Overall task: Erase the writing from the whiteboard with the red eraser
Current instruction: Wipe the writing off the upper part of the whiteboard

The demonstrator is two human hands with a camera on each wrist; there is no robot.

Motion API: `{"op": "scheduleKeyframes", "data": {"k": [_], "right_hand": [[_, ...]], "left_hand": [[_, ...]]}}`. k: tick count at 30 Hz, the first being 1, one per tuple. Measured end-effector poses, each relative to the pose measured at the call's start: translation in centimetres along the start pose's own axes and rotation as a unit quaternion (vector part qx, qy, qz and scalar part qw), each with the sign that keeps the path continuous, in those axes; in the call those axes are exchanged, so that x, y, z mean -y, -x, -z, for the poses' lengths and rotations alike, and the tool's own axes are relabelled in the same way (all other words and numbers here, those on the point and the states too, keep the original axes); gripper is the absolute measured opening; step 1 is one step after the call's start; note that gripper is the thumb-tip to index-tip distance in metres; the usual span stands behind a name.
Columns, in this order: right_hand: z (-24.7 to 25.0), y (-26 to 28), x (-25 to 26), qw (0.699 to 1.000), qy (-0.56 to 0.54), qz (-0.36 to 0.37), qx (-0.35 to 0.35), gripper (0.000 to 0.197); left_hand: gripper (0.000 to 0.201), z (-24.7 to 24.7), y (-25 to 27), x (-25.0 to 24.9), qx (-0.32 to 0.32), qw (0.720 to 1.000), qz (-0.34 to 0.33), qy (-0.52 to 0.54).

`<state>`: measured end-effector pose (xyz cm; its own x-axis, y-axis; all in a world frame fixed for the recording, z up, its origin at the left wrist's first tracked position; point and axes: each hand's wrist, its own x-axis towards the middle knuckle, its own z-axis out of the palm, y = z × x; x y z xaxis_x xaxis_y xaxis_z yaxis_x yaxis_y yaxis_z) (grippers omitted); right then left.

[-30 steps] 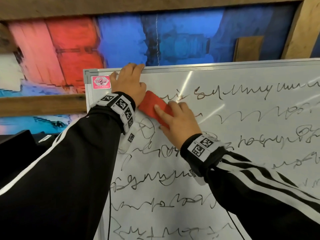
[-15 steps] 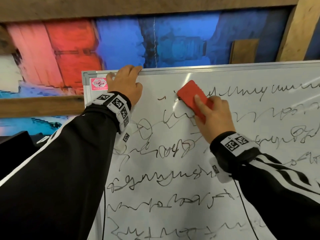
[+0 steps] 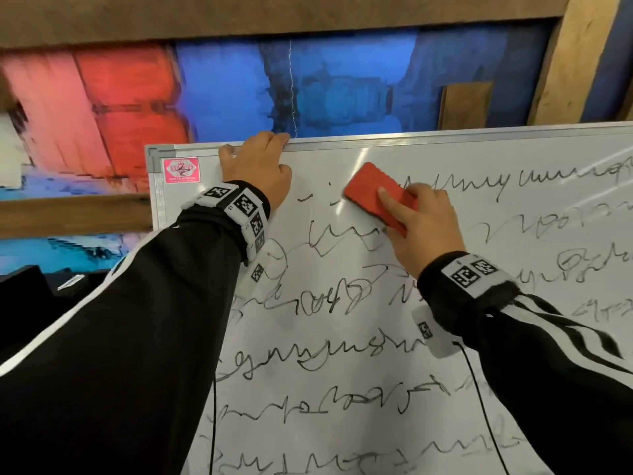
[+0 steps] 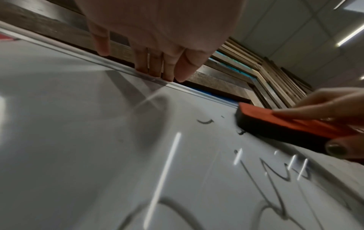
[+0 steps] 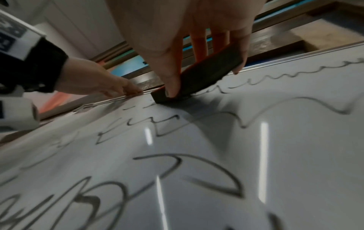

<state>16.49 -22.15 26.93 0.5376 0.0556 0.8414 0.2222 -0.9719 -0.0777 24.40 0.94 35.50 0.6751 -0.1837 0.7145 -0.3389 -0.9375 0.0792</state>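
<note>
The right hand [image 3: 423, 231] grips the red eraser [image 3: 376, 195], thumb on 1 long edge and fingers along the top and far edge, holding its dark felt face flat against the whiteboard [image 3: 342, 337]. The eraser sits tilted in the top row of writing [image 3: 479, 181], near the board's upper frame. The left hand [image 3: 257, 169] rests on the board near its top-left corner, fingers hooked over the aluminium upper frame [image 3: 445, 137] and palm against the white surface. Between the 2 hands only a few short marks show. Rows of black scribble cover the board below and to the right. A red label [image 3: 181, 169] sits in the top-left corner.
</note>
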Motion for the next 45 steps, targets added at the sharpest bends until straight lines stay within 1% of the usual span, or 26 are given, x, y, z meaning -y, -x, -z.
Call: {"op": "scheduleKeyframes", "data": {"k": [4,6,9,13,15,18,23,26,28,30,33,36,39,42,44,45], "right_hand": [[-1.6,-1.8,3.7,0.995,0.004,0.103,0.013,0.060],[-2.0,-2.4,5.0,0.992,-0.003,0.121,0.039,0.061],[-1.6,-2.3,4.2,0.995,-0.007,0.078,0.065,0.060],[-0.6,0.4,-0.3,0.998,-0.026,-0.021,0.045,0.056],[-0.3,1.6,-1.4,0.998,-0.030,-0.048,0.040,0.055],[-0.4,1.1,-0.6,0.998,-0.017,-0.047,0.037,0.054],[-1.6,-2.0,3.4,0.999,-0.008,0.018,0.043,0.056],[-2.1,-2.7,4.7,0.998,-0.006,0.031,0.060,0.060],[-1.6,-2.2,3.8,0.998,-0.008,0.025,0.060,0.060],[-0.8,-1.0,1.5,0.998,-0.001,-0.011,0.065,0.058],[0.6,1.1,-2.5,0.996,-0.008,-0.075,0.051,0.055],[1.1,1.8,-3.8,0.994,-0.019,-0.101,0.043,0.056],[0.8,0.8,-2.6,0.995,-0.016,-0.091,0.043,0.055],[0.3,0.3,-0.8,0.997,-0.025,-0.042,0.060,0.057],[0.3,0.9,-1.1,0.997,-0.014,-0.010,0.073,0.059],[0.4,1.2,-1.9,0.997,-0.007,-0.010,0.071,0.059]], "left_hand": [[0.053,-0.2,0.1,-0.1,-0.006,1.000,0.002,0.006],[0.054,-0.2,0.2,0.1,-0.003,1.000,0.004,0.006],[0.055,-0.2,0.2,0.2,-0.002,1.000,0.000,0.011],[0.054,-0.3,0.3,0.4,0.000,1.000,-0.002,0.005],[0.054,-0.5,0.2,0.4,-0.001,1.000,-0.001,0.008],[0.053,-0.7,0.0,0.2,-0.004,1.000,0.009,0.021],[0.054,-0.9,0.1,0.1,-0.014,1.000,0.009,0.017],[0.054,-0.9,0.2,0.2,-0.020,1.000,0.007,0.018],[0.054,-0.8,0.2,0.3,-0.020,1.000,0.007,0.019],[0.054,-0.8,0.1,0.3,-0.019,1.000,0.004,0.013],[0.053,-0.9,0.1,0.2,-0.015,1.000,0.005,0.009],[0.053,-1.0,0.2,0.0,-0.019,1.000,0.014,0.015],[0.053,-1.0,0.3,-0.3,-0.019,0.999,0.024,0.019],[0.053,-1.1,0.4,-0.5,-0.022,0.999,0.028,0.019],[0.053,-1.0,0.4,-0.5,-0.025,0.999,0.031,0.016],[0.053,-1.0,0.4,-0.6,-0.027,0.999,0.033,0.016]]}}
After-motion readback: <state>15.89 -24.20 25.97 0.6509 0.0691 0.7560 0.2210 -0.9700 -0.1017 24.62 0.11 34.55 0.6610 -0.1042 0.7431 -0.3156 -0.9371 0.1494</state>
